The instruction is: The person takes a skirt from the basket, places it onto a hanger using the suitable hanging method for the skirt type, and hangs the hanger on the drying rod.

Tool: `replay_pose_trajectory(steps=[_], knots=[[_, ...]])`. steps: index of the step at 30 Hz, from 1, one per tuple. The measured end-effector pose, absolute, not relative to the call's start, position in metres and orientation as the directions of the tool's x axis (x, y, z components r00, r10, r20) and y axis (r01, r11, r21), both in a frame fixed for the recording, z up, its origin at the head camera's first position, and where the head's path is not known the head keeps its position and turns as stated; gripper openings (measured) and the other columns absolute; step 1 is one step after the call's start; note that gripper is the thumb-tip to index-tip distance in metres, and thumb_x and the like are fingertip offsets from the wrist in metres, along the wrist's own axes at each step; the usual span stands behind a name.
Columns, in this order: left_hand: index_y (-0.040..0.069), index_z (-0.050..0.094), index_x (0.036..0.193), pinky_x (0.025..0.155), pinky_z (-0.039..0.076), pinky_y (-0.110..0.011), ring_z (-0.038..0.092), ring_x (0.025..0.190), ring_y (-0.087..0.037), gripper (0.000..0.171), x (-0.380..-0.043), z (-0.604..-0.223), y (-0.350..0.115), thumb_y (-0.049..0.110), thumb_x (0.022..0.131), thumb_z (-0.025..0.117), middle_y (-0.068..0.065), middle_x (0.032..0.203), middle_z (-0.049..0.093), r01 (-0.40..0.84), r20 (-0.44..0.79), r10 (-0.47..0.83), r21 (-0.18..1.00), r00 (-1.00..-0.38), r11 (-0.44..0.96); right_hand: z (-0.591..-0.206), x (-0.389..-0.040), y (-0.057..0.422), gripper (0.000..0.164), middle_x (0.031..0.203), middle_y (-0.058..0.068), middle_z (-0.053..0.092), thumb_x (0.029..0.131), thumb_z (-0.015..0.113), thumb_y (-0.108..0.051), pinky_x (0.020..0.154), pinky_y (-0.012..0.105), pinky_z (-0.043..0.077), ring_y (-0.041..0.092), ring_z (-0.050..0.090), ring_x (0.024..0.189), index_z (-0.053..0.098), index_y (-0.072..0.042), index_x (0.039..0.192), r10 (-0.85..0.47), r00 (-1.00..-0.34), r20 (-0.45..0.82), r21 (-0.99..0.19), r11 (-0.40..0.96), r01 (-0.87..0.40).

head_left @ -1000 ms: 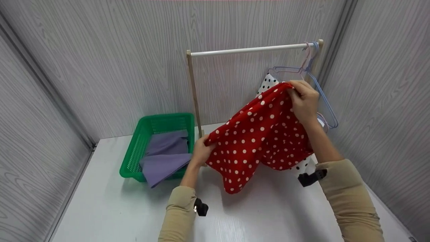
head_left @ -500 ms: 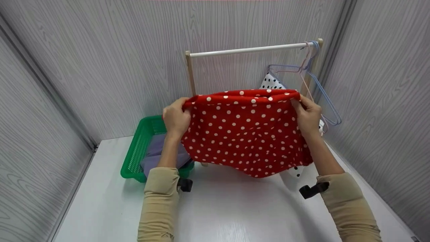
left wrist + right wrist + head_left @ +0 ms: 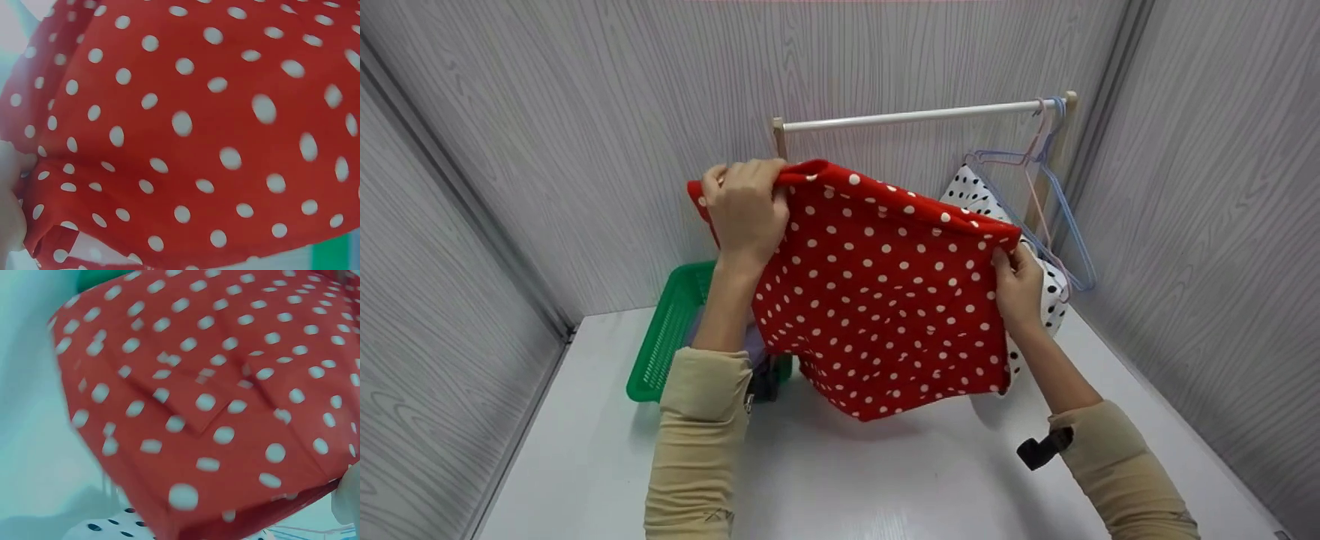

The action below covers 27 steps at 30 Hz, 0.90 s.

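Stretched between both hands above the table is a red garment with white polka dots (image 3: 885,300). Its folded upper edge slopes down from left to right, and the lower part hangs loose. The left hand (image 3: 746,210) grips the upper left of that edge, with a red end sticking out beyond the fingers. At the upper right corner, the right hand (image 3: 1020,289) pinches the cloth between thumb and fingers. Red cloth (image 3: 185,124) fills most of the left wrist view, where part of the hand (image 3: 11,197) shows at the left edge. A square patch (image 3: 197,402) shows on the cloth in the right wrist view.
Behind the garment stands a rack with a white rail (image 3: 900,118). Pink and blue hangers (image 3: 1069,225) hang at its right end, beside white cloth with black dots (image 3: 971,191). A green basket (image 3: 656,352) holding purple cloth is at the left, partly behind the left arm. Walls enclose the table.
The left hand has moved up and left, first spreading the garment level, then raising its left end. The right hand has come lower and slightly left. More of the black-dotted white cloth shows.
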<state>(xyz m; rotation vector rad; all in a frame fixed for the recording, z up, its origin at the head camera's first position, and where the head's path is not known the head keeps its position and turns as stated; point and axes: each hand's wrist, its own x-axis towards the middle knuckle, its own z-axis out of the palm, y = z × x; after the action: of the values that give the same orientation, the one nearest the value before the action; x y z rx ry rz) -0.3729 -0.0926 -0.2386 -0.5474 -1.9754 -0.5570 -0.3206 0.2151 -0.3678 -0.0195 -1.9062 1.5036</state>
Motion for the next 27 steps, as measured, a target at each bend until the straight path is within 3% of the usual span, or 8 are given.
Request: replay_pose_trajectory(steps=[3,8,13,18,22,27], knots=[[0.005,0.07,0.094,0.094,0.03,-0.049,0.062,0.085,-0.027,0.018,-0.364,-0.221,-0.084,0.004,0.087,0.054,-0.011,0.089,0.068,0.573,0.887,0.196,0.089,-0.417,0.815,-0.381,-0.327,0.217,0.024,0.092,0.011,0.058,0.097,0.046,-0.018,0.064,0.019,0.046,0.009,0.056,0.076,0.054,0.003,0.104,0.442,-0.763,0.472,-0.877,0.321,-0.357],[0.006,0.069,0.097,0.095,0.03,-0.05,0.062,0.085,-0.026,0.021,-0.367,-0.217,-0.07,0.005,0.088,0.051,-0.011,0.088,0.067,0.507,0.793,0.248,0.087,-0.556,0.858,-0.396,-0.331,0.219,0.023,0.092,0.015,0.061,0.097,0.046,-0.017,0.062,0.019,0.045,0.011,0.056,0.074,0.056,0.003,0.104,0.468,-0.767,0.438,-0.884,0.38,-0.273],[0.006,0.069,0.095,0.092,0.033,-0.049,0.061,0.088,-0.026,0.017,-0.387,-0.253,-0.055,0.006,0.087,0.053,-0.011,0.091,0.068,0.443,0.709,0.282,0.048,-0.647,0.895,-0.42,-0.333,0.224,0.018,0.087,0.017,0.061,0.096,0.046,-0.011,0.059,0.02,0.04,0.013,0.052,0.069,0.057,0.003,0.096,0.51,-0.753,0.414,-0.868,0.47,-0.159],[0.004,0.068,0.079,0.08,0.038,-0.04,0.054,0.082,-0.025,0.014,-0.405,-0.303,-0.042,0.005,0.086,0.057,-0.011,0.083,0.063,0.386,0.727,0.296,-0.047,-0.619,0.921,-0.446,-0.331,0.229,0.017,0.079,0.018,0.059,0.095,0.046,-0.011,0.056,0.027,0.037,0.021,0.05,0.064,0.055,0.002,0.091,0.54,-0.742,0.398,-0.838,0.542,-0.055],[0.002,0.064,0.064,0.067,0.036,-0.032,0.045,0.074,-0.023,0.024,-0.415,-0.337,-0.036,0.004,0.087,0.057,-0.009,0.077,0.053,0.305,0.76,0.322,-0.171,-0.564,0.937,-0.46,-0.33,0.235,0.016,0.076,0.018,0.059,0.094,0.046,-0.01,0.056,0.032,0.038,0.025,0.052,0.063,0.055,0.003,0.09,0.495,-0.741,0.454,-0.771,0.635,-0.048],[0.003,0.062,0.062,0.058,0.04,-0.028,0.051,0.065,-0.02,0.025,-0.417,-0.367,-0.031,0.005,0.086,0.057,-0.009,0.068,0.056,0.275,0.72,0.329,-0.197,-0.611,0.941,-0.468,-0.329,0.244,0.015,0.059,0.012,0.05,0.086,0.052,-0.009,0.048,0.035,0.034,0.025,0.046,0.051,0.051,-0.001,0.073,0.387,-0.731,0.563,-0.597,0.801,-0.036]])
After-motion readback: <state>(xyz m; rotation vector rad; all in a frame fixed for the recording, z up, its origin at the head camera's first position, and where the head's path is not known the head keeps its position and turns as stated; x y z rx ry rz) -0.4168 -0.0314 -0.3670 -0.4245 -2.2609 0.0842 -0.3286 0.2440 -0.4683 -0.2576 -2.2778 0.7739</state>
